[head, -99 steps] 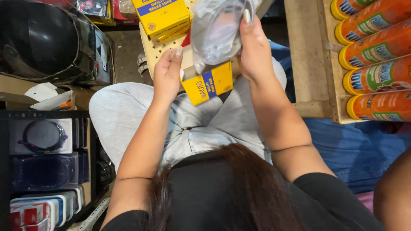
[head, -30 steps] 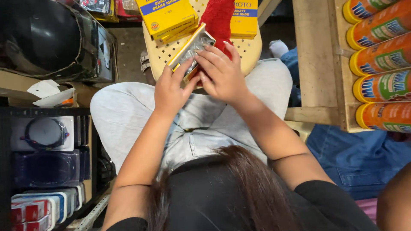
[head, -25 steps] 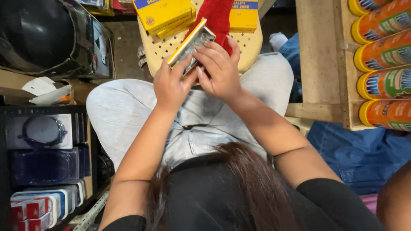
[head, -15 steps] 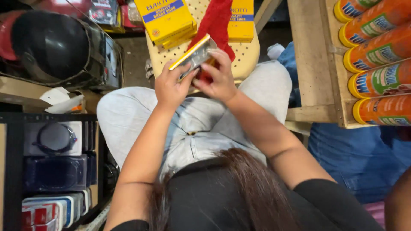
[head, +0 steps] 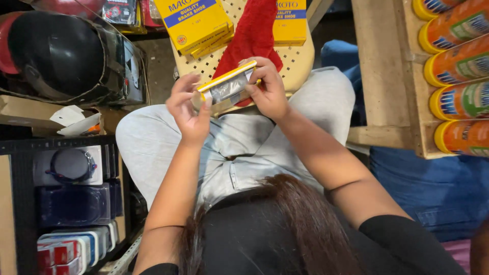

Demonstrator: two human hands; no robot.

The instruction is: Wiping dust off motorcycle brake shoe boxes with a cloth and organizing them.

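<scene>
We see the small yellow cardboard box with a silvery plastic-wrapped part inside (head: pixel 226 87) held up over the lap, in front of the cream perforated plastic stool seat (head: pixel 298 58). The left hand (head: pixel 189 109) pinches the box's near end between thumb and fingertips; the right hand (head: pixel 269 89) is curled round its far end, fingers closed on the edge.

In our judgement the risk lies in the open side: the box is tilted and its wrapped contents show along the whole face, so a slack grip or a further tip could let the part slide out onto the lap or the floor. The red cloth (head: pixel 249 38) hanging just behind could also snag a flap. The stacked yellow boxes with blue labels (head: pixel 196 23) sit close to the stool's edge and might be knocked by a wrist.

Against the frame from over three seconds ago, a loose crumpled silvery bag was held high and a yellow box lay between the hands; now the wrapping sits inside the box, and both hands are lower and close together.
</scene>
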